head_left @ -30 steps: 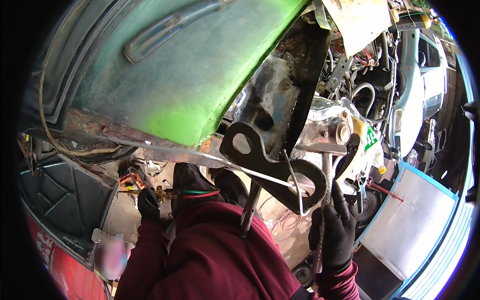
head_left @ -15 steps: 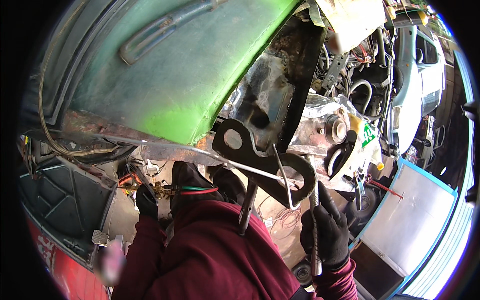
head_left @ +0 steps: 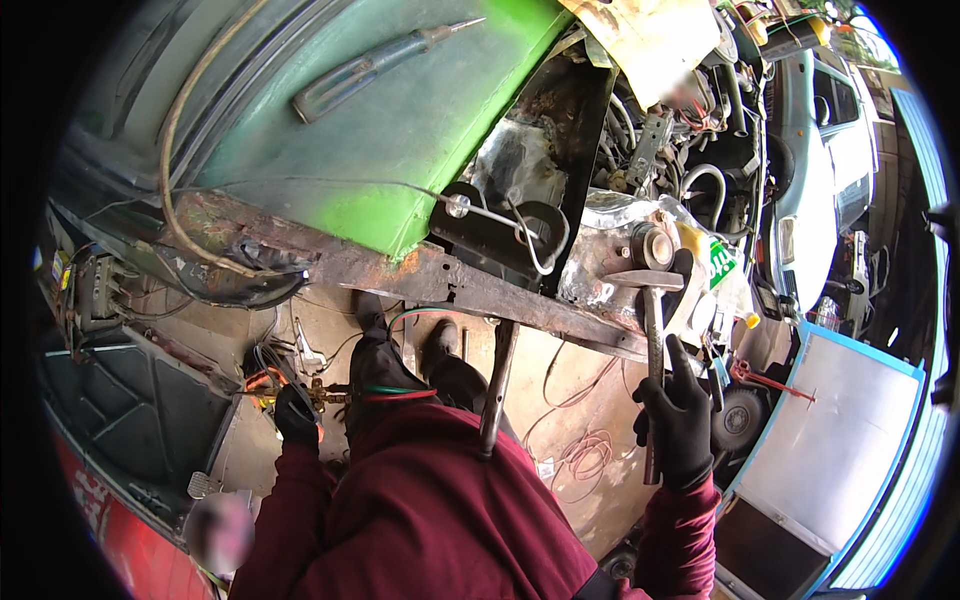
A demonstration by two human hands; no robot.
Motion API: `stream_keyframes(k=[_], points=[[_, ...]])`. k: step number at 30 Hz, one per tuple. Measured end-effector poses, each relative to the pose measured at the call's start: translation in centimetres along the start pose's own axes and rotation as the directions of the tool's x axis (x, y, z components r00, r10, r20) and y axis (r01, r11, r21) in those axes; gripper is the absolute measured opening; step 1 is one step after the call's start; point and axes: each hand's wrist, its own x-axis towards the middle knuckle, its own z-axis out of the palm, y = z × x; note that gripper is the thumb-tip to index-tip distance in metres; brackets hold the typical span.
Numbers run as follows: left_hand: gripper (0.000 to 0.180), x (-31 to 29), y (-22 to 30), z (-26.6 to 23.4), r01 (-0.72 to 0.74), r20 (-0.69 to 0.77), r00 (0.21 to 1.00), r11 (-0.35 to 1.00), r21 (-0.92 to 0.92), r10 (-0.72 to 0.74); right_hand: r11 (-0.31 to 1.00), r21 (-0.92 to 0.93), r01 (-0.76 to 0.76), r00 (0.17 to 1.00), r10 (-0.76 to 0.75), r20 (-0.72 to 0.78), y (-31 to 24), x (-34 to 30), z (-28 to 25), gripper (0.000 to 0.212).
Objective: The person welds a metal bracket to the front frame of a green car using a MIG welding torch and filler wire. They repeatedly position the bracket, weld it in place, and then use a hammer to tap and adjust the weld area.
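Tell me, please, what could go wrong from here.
The hammer could slip, since the right hand holds it with one finger extended away. The pointed tool lying on the green panel might slide off if jolted. Hoses from the brass torch in the left hand could snag near the legs.

1. Hammer (head_left: 653,320): handle partly covered by right hand (head_left: 685,415).
2. Brass torch fitting (head_left: 325,393): partly hidden at left hand (head_left: 296,416).
3. Pinkish item (head_left: 222,535), lower left: blurred, kind indeterminable.
4. Red panel (head_left: 150,548): cut off by dark rim.
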Motion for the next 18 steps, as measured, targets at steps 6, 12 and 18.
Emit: stream_keyframes(k=[6, 12, 18], points=[[0.024, -0.2, 0.3, -0.7, -0.144, -0.104, 0.982, 0.979, 0.146, 0.159, 0.795, -0.551, 0.254, 0.956, -0.293, 0.018, 4.9, 1.0, -0.8, 0.078], [0.027, -3.8, 3.1, 1.0, -0.011, -0.170, 0.983, 0.918, -0.397, -0.062, 0.598, -0.610, 0.519, 0.791, -0.607, 0.078, 8.4, 2.3, -1.3, 0.081], [0.022, -10.5, 10.7, 4.7, -0.101, -0.159, 0.987, 0.868, -0.486, 0.026, 0.589, -0.555, 0.588, 0.641, -0.757, -0.125, 9.5, 0.6, -3.0, 0.078]])
